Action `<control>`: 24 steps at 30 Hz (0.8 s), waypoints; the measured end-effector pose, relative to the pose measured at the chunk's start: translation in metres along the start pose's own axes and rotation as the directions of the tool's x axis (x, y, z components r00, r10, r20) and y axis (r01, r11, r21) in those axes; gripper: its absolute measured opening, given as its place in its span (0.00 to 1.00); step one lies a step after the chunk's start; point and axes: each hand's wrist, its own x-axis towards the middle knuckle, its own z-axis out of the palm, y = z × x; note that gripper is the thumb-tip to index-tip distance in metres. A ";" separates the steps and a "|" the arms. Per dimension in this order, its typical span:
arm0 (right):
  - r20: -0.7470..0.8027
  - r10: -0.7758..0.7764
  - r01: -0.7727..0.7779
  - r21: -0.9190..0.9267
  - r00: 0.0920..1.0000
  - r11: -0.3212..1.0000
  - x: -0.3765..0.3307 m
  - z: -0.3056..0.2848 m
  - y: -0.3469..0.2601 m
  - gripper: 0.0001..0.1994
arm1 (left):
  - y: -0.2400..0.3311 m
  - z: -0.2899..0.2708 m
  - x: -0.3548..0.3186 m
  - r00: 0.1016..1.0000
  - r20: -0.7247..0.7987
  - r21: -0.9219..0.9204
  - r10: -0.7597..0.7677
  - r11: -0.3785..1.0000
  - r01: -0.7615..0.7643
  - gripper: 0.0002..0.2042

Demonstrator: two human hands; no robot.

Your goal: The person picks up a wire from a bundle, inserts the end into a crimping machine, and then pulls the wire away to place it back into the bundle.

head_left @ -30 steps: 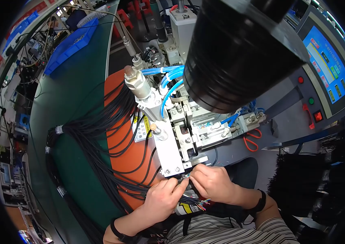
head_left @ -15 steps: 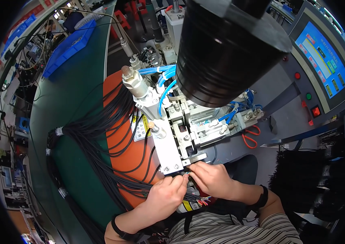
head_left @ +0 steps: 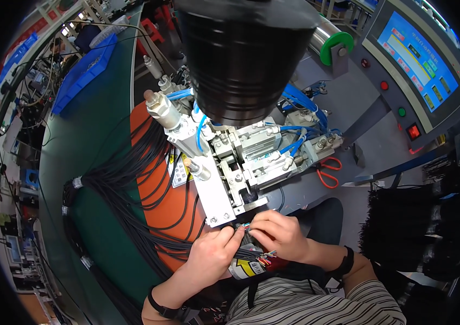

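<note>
Just in front of the machine's white metal block (head_left: 214, 197), my two hands meet fingertip to fingertip. Thin coloured wires (head_left: 245, 226), greenish and red, show in the small gap between them. My left hand (head_left: 212, 252) pinches the cable these wires come out of, with most of it hidden by the fingers. My right hand (head_left: 281, 235) is closed in a pinch at the wires' free ends. Below my hands lies a bunch of black cables (head_left: 181, 246) with stripped coloured wire ends (head_left: 265, 258).
A large black cylinder (head_left: 240, 65) hangs over the machine. Banded black cables (head_left: 113, 187) spread over a green table (head_left: 48, 162) and orange mat (head_left: 157, 216). Red-handled scissors (head_left: 328, 172) lie right of the machine, below a control screen (head_left: 416, 62). More black cables (head_left: 397, 227) hang at right.
The whole view has shifted, so the machine and black cylinder appear further left. My hands have drawn slightly apart, and the coloured wires between the fingertips show more.
</note>
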 end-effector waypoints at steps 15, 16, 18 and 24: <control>-0.079 0.052 -0.049 0.035 0.996 0.998 -0.009 0.013 -0.003 0.07 | -0.008 -0.004 0.003 0.999 0.033 -0.042 0.004 0.999 -0.003 0.24; -0.077 0.030 -0.030 0.009 0.997 1.000 -0.009 0.013 -0.002 0.07 | -0.009 -0.004 0.002 1.000 0.026 -0.044 0.013 0.999 -0.012 0.24; -0.083 -0.005 0.004 -0.003 0.996 1.000 -0.009 0.014 0.003 0.07 | -0.010 -0.003 0.001 0.999 0.012 -0.049 0.031 0.998 -0.030 0.24; -0.038 0.019 -0.017 0.047 0.999 0.999 -0.005 0.012 0.000 0.10 | -0.010 -0.005 0.001 0.998 0.033 -0.039 0.045 0.998 -0.044 0.23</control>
